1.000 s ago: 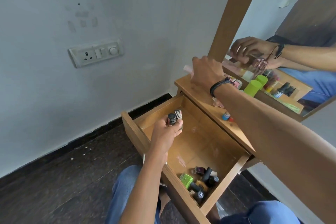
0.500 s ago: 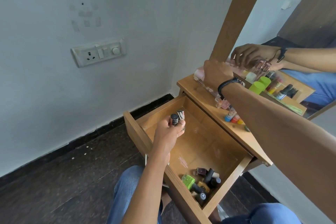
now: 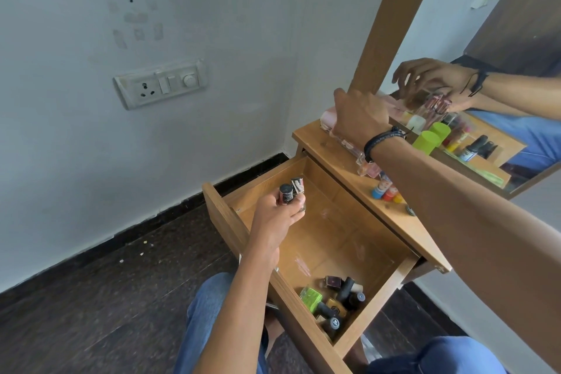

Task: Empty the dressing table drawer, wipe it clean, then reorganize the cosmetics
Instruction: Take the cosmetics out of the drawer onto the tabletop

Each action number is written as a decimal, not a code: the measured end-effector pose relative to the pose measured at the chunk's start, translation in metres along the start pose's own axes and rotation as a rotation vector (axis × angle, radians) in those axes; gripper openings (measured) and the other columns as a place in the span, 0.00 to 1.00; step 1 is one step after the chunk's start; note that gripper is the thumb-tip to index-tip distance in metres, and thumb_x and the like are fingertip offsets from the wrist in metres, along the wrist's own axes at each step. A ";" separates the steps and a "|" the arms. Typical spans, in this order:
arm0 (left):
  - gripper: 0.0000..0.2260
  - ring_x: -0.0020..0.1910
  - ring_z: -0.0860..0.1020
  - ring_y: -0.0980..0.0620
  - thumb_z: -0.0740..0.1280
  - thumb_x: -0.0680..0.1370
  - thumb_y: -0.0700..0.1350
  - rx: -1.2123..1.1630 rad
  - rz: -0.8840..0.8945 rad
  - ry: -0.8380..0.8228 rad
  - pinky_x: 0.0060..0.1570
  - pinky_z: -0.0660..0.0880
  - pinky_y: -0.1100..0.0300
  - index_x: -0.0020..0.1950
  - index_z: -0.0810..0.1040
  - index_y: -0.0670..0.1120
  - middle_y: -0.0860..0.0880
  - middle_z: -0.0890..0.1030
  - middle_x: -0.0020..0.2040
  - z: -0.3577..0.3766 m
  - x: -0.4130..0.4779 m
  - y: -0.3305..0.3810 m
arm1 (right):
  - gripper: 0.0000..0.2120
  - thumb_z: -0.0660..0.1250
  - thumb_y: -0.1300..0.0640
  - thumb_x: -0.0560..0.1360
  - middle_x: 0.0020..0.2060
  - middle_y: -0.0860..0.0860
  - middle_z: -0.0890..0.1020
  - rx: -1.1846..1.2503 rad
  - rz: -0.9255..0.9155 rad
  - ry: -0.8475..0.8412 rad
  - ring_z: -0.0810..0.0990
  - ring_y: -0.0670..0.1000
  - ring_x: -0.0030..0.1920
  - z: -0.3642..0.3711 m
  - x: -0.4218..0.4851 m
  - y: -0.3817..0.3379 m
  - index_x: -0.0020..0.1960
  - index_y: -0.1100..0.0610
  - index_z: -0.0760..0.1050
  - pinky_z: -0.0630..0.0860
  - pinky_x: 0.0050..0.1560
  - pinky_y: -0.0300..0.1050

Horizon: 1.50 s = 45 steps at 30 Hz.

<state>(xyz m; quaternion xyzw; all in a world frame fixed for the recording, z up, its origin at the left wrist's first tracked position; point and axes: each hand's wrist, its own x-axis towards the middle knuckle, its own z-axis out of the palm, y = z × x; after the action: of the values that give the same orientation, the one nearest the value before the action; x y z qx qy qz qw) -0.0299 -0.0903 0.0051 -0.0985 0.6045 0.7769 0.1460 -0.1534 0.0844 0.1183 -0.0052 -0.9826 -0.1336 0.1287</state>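
Fingers (image 3: 274, 202) of the left hand (image 3: 273, 222) are wrapped round two little bottles (image 3: 290, 191), dark caps up, held over the far left end of the drawer (image 3: 220, 209). The drawer itself is pulled right out under the surface (image 3: 321, 146), above the person's knees. It's mostly bare wood apart from a huddle of leftover bottles (image 3: 337, 297) in the near right corner.

The right hand (image 3: 359, 118) is up at the back of the surface against the mirror (image 3: 501, 24). I only see the back of it, and the reflection isn't clear enough, so I can't tell if those fingers are gripping anything or just hovering over the bottles there.

So my read is we're mid-emptying, nowhere near the wipe. If I were doing this bit:

- Carry the pair upright. Small glass bottles clamped in one fist look easy to let slip, so I'd put them down one at a time.
- The back of the surface is already crowded with the green cups (image 3: 426, 143) and the coloured mini bottles (image 3: 385, 191). I'd pick a bare patch near the front edge and keep the elbow off what's standing there.
- Then get that corner pile out in a couple of small grabs, not one big scoop. A few are lying on their sides and would probably roll.
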 end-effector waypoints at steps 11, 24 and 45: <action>0.06 0.52 0.84 0.55 0.70 0.80 0.38 -0.007 -0.027 -0.015 0.56 0.81 0.59 0.55 0.81 0.46 0.50 0.84 0.53 -0.006 -0.001 0.007 | 0.11 0.69 0.53 0.77 0.50 0.50 0.81 0.542 0.062 0.009 0.80 0.53 0.47 -0.030 -0.058 -0.024 0.57 0.54 0.79 0.77 0.45 0.46; 0.14 0.57 0.84 0.45 0.73 0.73 0.30 0.092 -0.132 -0.234 0.59 0.81 0.52 0.55 0.82 0.42 0.42 0.86 0.54 -0.007 -0.004 0.005 | 0.12 0.79 0.57 0.72 0.46 0.48 0.87 1.388 0.255 -0.343 0.85 0.45 0.46 0.039 -0.167 -0.026 0.55 0.53 0.85 0.80 0.50 0.43; 0.14 0.50 0.85 0.53 0.80 0.69 0.43 0.549 -0.103 -0.333 0.61 0.78 0.50 0.53 0.84 0.50 0.53 0.87 0.46 -0.006 0.002 -0.005 | 0.12 0.76 0.53 0.74 0.48 0.39 0.83 0.976 -0.040 -0.370 0.79 0.40 0.49 0.028 -0.166 -0.020 0.57 0.46 0.81 0.77 0.50 0.40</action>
<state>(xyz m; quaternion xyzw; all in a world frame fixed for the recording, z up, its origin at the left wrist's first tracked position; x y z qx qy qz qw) -0.0306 -0.0945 -0.0014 0.0425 0.7536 0.5817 0.3032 -0.0012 0.0760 0.0448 0.0507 -0.9368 0.3405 -0.0623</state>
